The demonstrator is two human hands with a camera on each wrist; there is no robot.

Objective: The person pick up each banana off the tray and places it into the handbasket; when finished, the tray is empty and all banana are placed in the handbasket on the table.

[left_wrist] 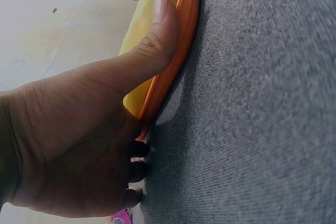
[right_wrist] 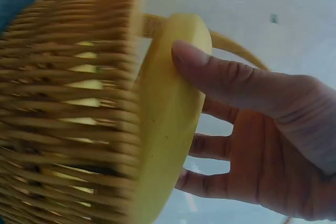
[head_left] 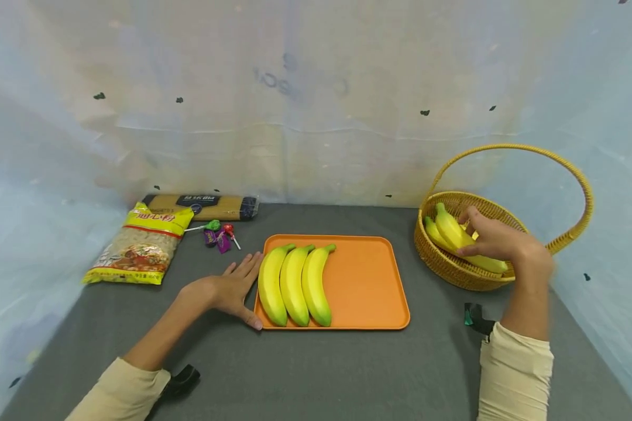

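Grey worktop, left to right: a yellow snack bag and lollipops at the far left; the left hand lies flat, fingers straight, thumb against the orange tray edge — 3 bananas lie side by side on the tray's left half. At right, the right hand has its grip curled round a banana inside the wicker basket.
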